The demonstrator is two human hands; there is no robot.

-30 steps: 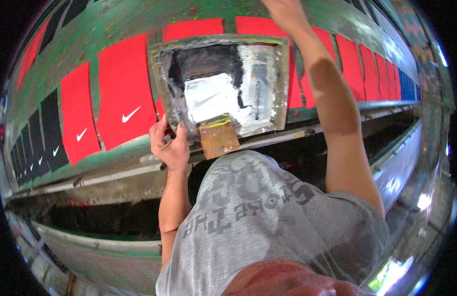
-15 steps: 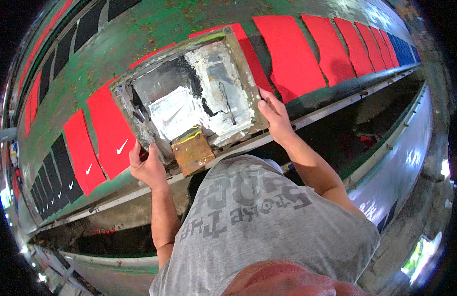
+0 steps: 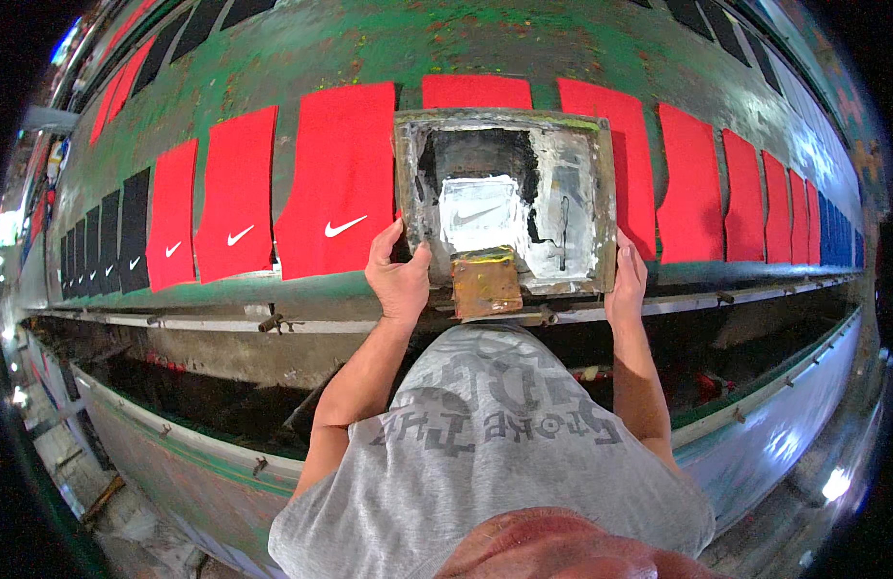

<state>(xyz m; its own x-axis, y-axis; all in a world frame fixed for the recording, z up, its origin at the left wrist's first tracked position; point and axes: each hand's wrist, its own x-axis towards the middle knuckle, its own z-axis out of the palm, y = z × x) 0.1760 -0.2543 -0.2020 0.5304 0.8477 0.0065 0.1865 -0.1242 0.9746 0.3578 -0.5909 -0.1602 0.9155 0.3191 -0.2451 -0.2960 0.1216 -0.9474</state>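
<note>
A printing screen frame (image 3: 605,207), smeared with white and black ink, is gripped at its two sides by my hands. Thumb and fingers of my left hand (image 3: 400,275) pinch its near left corner. My right hand (image 3: 626,280) closes on its near right side. White ink surrounds a tick-shaped stencil (image 3: 477,216) in the mesh. A brown squeegee-like block (image 3: 486,284) with a yellowish edge rests at the near edge. Beneath the frame lies a red fabric piece (image 3: 476,92), mostly hidden; whether the frame touches it I cannot tell. Beside my left hand, another red piece (image 3: 338,164) bears a white tick.
On the long green table (image 3: 446,48), more red pieces (image 3: 692,183) lie to the right, then blue ones (image 3: 834,232). Black ticked pieces (image 3: 135,232) are at the left. A metal rail (image 3: 359,326) with clamps runs along the near edge, above a dark trough (image 3: 215,391).
The screen frame has shifted right relative to the fabric pieces and turned from tilted to nearly level. A third red piece with a white tick now shows to its left. Both hands keep their hold.
</note>
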